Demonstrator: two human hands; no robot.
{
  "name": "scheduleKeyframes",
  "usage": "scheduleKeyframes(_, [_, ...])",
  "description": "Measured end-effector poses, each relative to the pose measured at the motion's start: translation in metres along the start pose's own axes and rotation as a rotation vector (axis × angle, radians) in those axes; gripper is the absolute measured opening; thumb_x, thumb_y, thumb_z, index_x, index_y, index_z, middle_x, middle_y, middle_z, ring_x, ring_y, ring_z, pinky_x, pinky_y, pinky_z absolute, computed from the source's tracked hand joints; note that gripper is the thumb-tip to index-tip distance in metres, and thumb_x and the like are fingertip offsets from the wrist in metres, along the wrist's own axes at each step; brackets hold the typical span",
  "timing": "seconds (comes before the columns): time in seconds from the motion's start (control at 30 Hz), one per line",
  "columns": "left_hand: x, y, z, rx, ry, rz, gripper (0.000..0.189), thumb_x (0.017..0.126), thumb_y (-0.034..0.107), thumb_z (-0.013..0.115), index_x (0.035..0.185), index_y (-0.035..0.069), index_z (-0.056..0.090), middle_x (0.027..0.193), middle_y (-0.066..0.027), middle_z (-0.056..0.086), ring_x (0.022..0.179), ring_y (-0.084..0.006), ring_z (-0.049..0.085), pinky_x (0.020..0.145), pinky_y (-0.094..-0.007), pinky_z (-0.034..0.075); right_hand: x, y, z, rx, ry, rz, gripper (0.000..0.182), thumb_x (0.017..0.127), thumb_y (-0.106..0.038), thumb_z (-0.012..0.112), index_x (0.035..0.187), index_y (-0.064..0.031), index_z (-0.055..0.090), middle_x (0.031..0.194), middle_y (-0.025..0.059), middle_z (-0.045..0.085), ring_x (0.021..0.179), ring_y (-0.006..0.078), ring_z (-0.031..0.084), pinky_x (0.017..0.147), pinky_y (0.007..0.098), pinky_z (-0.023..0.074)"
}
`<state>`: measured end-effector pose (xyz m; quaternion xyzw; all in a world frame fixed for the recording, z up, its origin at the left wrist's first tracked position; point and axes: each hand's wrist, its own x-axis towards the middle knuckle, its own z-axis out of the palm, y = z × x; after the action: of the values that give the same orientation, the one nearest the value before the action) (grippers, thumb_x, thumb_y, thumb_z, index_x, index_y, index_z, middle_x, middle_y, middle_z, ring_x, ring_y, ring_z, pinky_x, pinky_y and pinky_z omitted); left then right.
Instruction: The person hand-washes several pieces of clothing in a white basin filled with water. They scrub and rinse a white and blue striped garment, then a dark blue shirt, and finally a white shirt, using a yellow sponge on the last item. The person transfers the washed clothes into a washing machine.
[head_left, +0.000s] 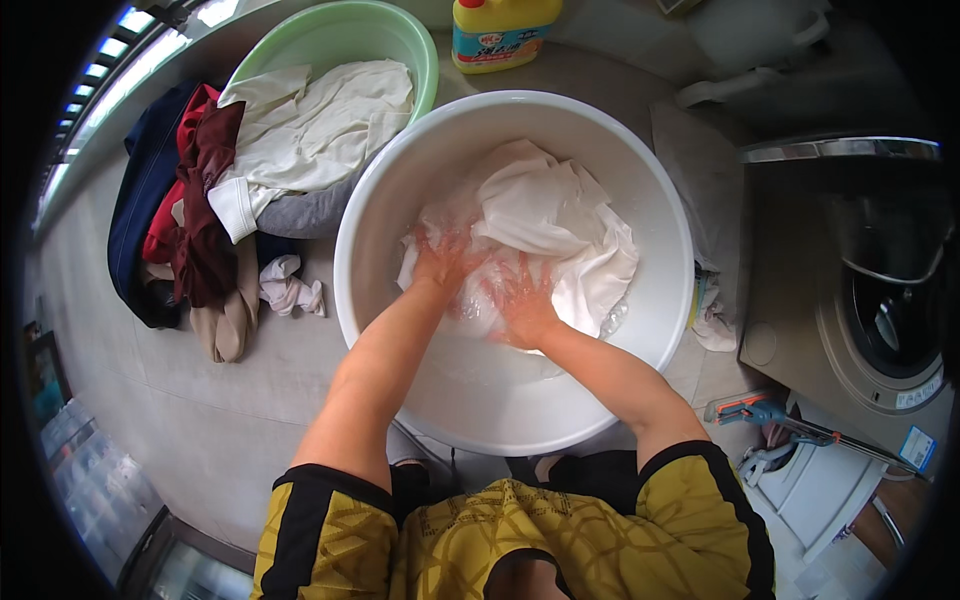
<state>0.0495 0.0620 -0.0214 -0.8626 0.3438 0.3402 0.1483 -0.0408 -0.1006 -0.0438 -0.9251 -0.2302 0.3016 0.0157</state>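
Note:
A large white basin (514, 448) stands in front of me with water and a white cloth (540, 199) inside. The cloth lies bunched, partly under the surface and partly bulging out of it. My left hand (450, 259) is in the splashing water at the cloth's left part, its fingers spread and blurred. Just right of it, my right hand (529, 300) rests palm down on the wet cloth near its lower edge, fingers apart. Water hides part of the fingers of both hands. Bubbles show around the cloth's lower right edge.
Behind left, a green basin (429, 67) holds white garments (330, 120). Dark blue, red, maroon and beige clothes (206, 195) lie beside it. A yellow detergent jug (506, 37) stands behind. On the right are a front-loading washing machine (795, 285) and a long-handled tool (817, 431).

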Motion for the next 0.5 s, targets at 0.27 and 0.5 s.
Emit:
scheduleKeyframes(0.27, [-0.03,0.015,0.046,0.224,0.117,-0.014,0.066,0.086,0.035,0.054,0.145,0.033,0.024,0.153,-0.0098,0.011,0.14,-0.0314,0.01,0.098,-0.0703,0.023,-0.04,-0.027,0.01,-0.229,0.12,0.001,0.068,0.083,-0.041,0.057,0.141,-0.0143,0.033,0.148,0.0145,0.024,0.133,0.038,0.024,0.097,0.0636,0.0274])
scheduleKeyframes(0.5, [-0.036,0.009,0.03,0.12,-0.022,0.013,0.083,0.077,0.036,0.064,0.146,0.033,0.017,0.152,-0.0125,0.012,0.141,-0.0297,0.011,0.098,-0.0709,0.022,-0.046,0.008,-0.018,0.46,0.155,-0.131,0.032,0.084,-0.016,0.058,0.115,-0.0089,0.061,0.103,0.0145,0.063,0.085,0.0252,0.063,0.074,0.0334,0.0495])
